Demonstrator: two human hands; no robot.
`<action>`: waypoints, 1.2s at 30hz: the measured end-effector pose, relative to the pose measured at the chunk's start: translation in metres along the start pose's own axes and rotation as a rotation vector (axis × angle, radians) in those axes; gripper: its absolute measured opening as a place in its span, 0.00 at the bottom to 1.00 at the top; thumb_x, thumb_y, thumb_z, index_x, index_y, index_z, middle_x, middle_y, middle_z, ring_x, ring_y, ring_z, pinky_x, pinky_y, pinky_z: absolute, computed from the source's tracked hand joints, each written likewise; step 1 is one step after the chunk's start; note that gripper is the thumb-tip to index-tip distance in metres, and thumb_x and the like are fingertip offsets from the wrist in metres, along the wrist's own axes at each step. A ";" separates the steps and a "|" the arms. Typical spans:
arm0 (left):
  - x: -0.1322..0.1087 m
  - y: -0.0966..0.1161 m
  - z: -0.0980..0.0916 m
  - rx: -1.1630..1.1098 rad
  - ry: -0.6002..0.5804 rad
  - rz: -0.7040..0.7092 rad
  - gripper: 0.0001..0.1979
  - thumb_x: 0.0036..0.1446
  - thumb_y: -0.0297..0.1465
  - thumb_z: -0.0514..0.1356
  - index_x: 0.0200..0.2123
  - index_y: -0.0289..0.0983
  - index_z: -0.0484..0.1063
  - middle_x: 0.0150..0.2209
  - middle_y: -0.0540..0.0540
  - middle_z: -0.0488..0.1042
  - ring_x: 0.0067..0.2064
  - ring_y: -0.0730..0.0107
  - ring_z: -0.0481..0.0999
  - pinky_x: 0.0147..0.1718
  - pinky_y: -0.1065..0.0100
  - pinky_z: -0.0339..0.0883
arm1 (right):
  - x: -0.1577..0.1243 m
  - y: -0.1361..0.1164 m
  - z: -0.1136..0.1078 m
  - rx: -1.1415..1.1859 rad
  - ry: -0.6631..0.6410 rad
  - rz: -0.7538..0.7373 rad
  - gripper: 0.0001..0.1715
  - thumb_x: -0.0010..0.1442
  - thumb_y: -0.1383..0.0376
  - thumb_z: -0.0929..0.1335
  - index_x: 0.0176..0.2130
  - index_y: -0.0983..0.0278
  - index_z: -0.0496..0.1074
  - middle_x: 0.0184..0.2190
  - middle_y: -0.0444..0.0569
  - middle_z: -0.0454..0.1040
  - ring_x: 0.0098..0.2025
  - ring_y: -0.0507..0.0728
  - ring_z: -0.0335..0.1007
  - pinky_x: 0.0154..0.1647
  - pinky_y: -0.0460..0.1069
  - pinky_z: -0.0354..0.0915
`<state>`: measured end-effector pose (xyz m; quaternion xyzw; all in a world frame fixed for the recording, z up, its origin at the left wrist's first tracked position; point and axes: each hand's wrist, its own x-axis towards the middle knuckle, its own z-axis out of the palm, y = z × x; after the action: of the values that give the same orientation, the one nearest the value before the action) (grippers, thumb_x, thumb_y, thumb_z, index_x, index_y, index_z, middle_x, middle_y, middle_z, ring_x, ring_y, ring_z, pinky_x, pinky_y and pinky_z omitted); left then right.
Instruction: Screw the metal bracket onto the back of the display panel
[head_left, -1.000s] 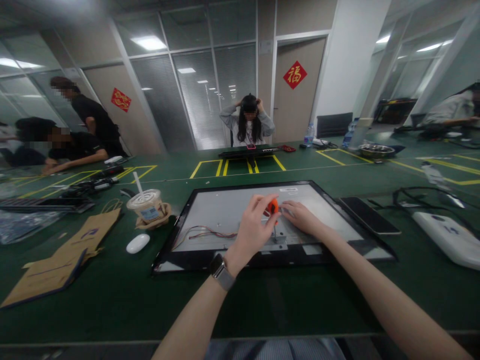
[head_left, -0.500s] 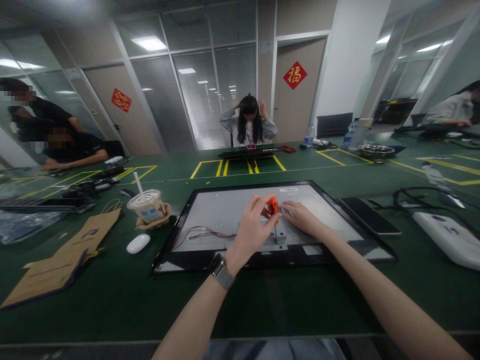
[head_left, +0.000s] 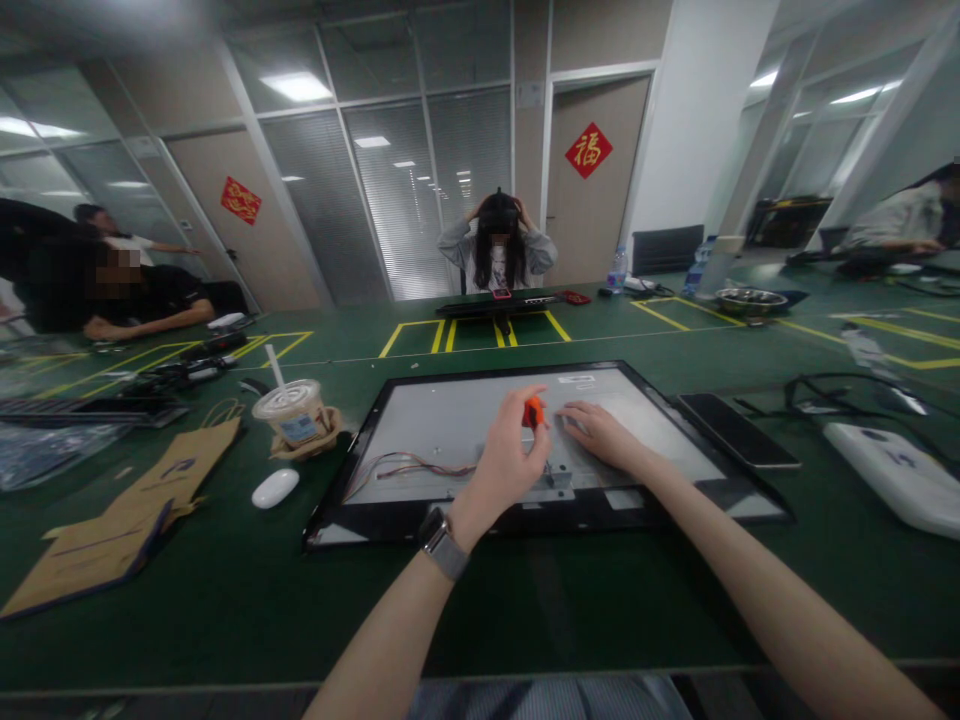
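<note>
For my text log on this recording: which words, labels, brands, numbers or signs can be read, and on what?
"福": red diamond sign on the right-hand door.
Gold characters on the other red sign: too blurred.
White label on the panel: too small.
Print on drink cup, paper bag and water bottle: unreadable.

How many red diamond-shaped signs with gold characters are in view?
2: the left sign hangs on a pale-brown door; the right sign hangs on another pale-brown door, right of centre. Neither is covered.
</note>
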<state>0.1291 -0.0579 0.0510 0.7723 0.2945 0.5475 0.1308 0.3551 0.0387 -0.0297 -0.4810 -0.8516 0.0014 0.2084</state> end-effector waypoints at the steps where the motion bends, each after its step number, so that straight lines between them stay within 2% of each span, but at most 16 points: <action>1: 0.001 0.001 -0.001 0.007 -0.004 0.004 0.20 0.63 0.23 0.56 0.58 0.39 0.64 0.45 0.45 0.69 0.41 0.68 0.74 0.46 0.61 0.73 | 0.000 0.000 0.000 0.003 0.001 0.002 0.20 0.67 0.65 0.63 0.55 0.62 0.75 0.56 0.58 0.75 0.58 0.64 0.72 0.61 0.59 0.65; 6: 0.004 0.003 -0.004 0.026 0.068 -0.014 0.13 0.65 0.28 0.60 0.52 0.41 0.72 0.41 0.47 0.68 0.39 0.69 0.73 0.41 0.66 0.74 | 0.000 0.000 0.000 0.018 -0.002 -0.004 0.20 0.67 0.65 0.63 0.56 0.63 0.74 0.57 0.59 0.74 0.59 0.65 0.70 0.61 0.61 0.65; 11: 0.004 0.000 -0.004 -0.122 0.028 -0.058 0.19 0.66 0.23 0.53 0.59 0.39 0.67 0.46 0.43 0.73 0.45 0.67 0.75 0.45 0.63 0.74 | -0.001 0.000 -0.001 0.006 -0.009 -0.009 0.21 0.68 0.65 0.62 0.56 0.63 0.74 0.57 0.59 0.74 0.59 0.65 0.70 0.61 0.61 0.65; 13: 0.004 0.002 -0.005 -0.139 0.016 -0.063 0.18 0.66 0.25 0.55 0.57 0.39 0.70 0.47 0.43 0.73 0.45 0.67 0.76 0.45 0.64 0.74 | -0.001 0.000 -0.001 0.005 -0.004 -0.009 0.20 0.67 0.65 0.63 0.56 0.63 0.74 0.57 0.59 0.74 0.59 0.65 0.71 0.61 0.60 0.65; 17: 0.004 0.005 -0.003 -0.094 0.046 -0.045 0.14 0.62 0.28 0.62 0.51 0.40 0.75 0.41 0.47 0.70 0.38 0.71 0.74 0.39 0.67 0.74 | 0.000 0.001 0.002 0.002 0.020 -0.010 0.20 0.68 0.65 0.63 0.55 0.64 0.75 0.56 0.60 0.75 0.58 0.65 0.72 0.60 0.61 0.65; 22: 0.002 0.007 -0.002 -0.129 0.040 -0.053 0.21 0.62 0.21 0.53 0.57 0.38 0.69 0.42 0.45 0.74 0.41 0.68 0.75 0.44 0.63 0.72 | 0.000 0.003 0.005 0.007 0.023 -0.025 0.20 0.66 0.67 0.63 0.55 0.63 0.75 0.56 0.59 0.75 0.58 0.65 0.72 0.60 0.60 0.65; 25: 0.003 0.009 -0.003 -0.123 0.039 -0.020 0.16 0.62 0.23 0.56 0.52 0.38 0.73 0.43 0.45 0.73 0.42 0.67 0.74 0.45 0.63 0.71 | -0.001 0.002 0.004 0.008 0.026 -0.018 0.20 0.67 0.66 0.63 0.55 0.62 0.75 0.56 0.59 0.75 0.57 0.66 0.72 0.60 0.61 0.65; 28: 0.004 0.011 -0.003 -0.068 0.066 -0.016 0.11 0.63 0.28 0.60 0.48 0.39 0.76 0.40 0.47 0.70 0.39 0.68 0.72 0.42 0.64 0.71 | 0.000 0.001 0.002 0.005 0.022 -0.013 0.19 0.68 0.64 0.63 0.55 0.61 0.75 0.56 0.58 0.75 0.58 0.65 0.71 0.60 0.61 0.65; 33: 0.002 0.010 -0.002 -0.153 0.031 -0.076 0.17 0.67 0.25 0.52 0.56 0.38 0.70 0.42 0.44 0.73 0.42 0.67 0.75 0.44 0.63 0.71 | 0.001 0.001 0.000 0.003 0.008 -0.015 0.20 0.67 0.65 0.63 0.56 0.63 0.75 0.56 0.59 0.75 0.59 0.64 0.71 0.61 0.59 0.64; 36: 0.002 0.010 -0.003 -0.159 0.030 -0.078 0.14 0.67 0.27 0.53 0.53 0.38 0.73 0.43 0.44 0.74 0.43 0.66 0.75 0.45 0.63 0.71 | 0.001 0.000 0.000 0.003 0.004 -0.008 0.20 0.67 0.65 0.63 0.56 0.63 0.75 0.56 0.59 0.75 0.58 0.65 0.71 0.61 0.60 0.64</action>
<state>0.1301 -0.0649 0.0593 0.7392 0.2819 0.5751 0.2084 0.3551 0.0394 -0.0295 -0.4774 -0.8530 0.0009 0.2108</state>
